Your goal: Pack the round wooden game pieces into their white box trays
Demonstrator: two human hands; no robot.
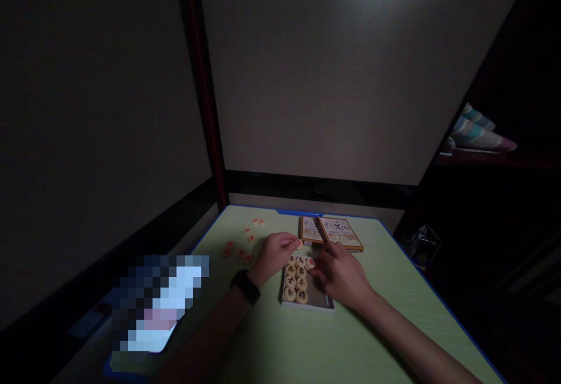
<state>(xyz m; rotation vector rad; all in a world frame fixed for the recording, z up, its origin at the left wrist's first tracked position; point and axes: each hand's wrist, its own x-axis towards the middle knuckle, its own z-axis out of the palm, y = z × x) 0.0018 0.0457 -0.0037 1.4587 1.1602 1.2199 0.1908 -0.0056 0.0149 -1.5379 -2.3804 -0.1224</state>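
My left hand point(276, 252), with a black band on its wrist, pinches a Chinese chess piece point(300, 244) with a red character just beyond the box tray. My right hand point(346, 273) is bent over the right side of the tray point(322, 307), its fingers curled down; what they hold, if anything, is hidden. Inside the tray, pieces with dark characters point(290, 282) lie in rows on the left, and a red-marked piece point(310, 262) sits at the far end, close to my right fingertips. Loose red-marked pieces point(251, 238) are scattered to the left.
Behind the tray lies a printed box cover point(344, 233) with a dark strip across it. A lit, blurred-out screen point(175, 296) stands at the table's left edge. The green table point(272, 343) has a blue rim; panels rise behind it. Folded fabric point(477, 130) rests on a shelf at right.
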